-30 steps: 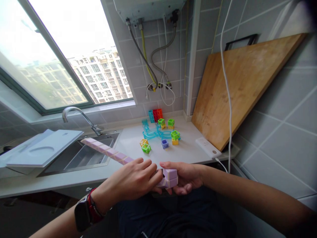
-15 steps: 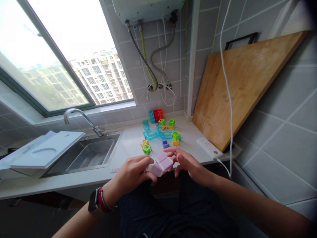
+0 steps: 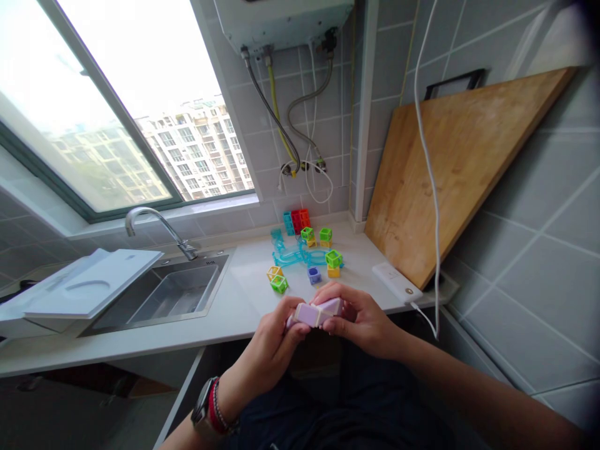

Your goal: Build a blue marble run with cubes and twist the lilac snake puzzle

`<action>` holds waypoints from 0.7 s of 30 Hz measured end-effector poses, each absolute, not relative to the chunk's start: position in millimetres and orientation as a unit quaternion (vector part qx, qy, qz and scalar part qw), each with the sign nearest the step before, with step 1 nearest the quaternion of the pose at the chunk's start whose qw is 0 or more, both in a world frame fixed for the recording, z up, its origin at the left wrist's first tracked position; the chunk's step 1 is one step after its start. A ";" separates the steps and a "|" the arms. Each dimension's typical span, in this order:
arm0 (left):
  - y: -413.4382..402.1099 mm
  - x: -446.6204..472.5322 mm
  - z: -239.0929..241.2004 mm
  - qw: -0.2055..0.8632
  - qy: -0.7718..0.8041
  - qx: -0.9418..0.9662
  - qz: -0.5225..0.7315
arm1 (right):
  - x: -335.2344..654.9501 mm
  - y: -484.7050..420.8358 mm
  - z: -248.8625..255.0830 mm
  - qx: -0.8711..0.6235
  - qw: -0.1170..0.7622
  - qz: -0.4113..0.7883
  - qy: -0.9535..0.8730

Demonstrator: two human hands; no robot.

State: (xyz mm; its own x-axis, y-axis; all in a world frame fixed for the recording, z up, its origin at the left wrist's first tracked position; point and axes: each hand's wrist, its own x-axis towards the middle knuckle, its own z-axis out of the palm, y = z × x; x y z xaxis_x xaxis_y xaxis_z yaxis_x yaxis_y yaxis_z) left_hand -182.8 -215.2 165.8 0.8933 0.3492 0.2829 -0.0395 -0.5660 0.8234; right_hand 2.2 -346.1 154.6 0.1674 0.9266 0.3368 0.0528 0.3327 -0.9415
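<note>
lilac piece in hands, perhaps jointed

Blue cube ahead of hands; counter leftward passable.

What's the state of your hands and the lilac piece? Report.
Left hand, right hand: both gripping lilac piece. Visible part bent. Blue-violet cube beyond, on counter.

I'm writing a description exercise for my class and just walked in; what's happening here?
A person's left hand and right hand both grip a lilac segmented piece by the front edge of the white counter. Beyond it are green and yellow frame cubes, a blue block and translucent turquoise pieces. A wooden board leans at the right.
</note>
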 end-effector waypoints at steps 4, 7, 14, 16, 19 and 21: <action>-223.8 -178.7 163.2 0.548 0.148 0.795 0.213 | -0.8 -340.9 148.0 -0.495 0.621 0.357 -0.492; -227.7 -170.6 163.3 0.644 0.181 0.722 0.174 | 0.8 -337.1 145.3 -0.541 0.613 0.303 -0.490; -224.7 -159.3 161.1 0.735 0.204 0.637 0.108 | 15.9 -335.4 143.7 -0.596 0.545 0.255 -0.532; -224.7 -157.4 159.5 0.738 0.199 0.636 0.105 | 20.8 -336.3 145.2 -0.593 0.526 0.237 -0.562; -225.9 -154.0 158.8 0.749 0.195 0.626 0.099 | 27.3 -338.1 150.9 -0.596 0.492 0.207 -0.599; -226.5 -152.1 160.3 0.756 0.190 0.619 0.094 | 30.5 -339.0 155.7 -0.600 0.476 0.194 -0.612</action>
State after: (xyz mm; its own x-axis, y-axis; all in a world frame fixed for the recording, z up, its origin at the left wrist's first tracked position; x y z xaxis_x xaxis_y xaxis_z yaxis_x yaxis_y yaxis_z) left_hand -152.1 -226.5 160.3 0.9098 0.3778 -0.1717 0.0941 0.2153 0.9720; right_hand 30.5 -339.0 155.7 0.1747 0.9204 0.3499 0.5499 0.2036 -0.8101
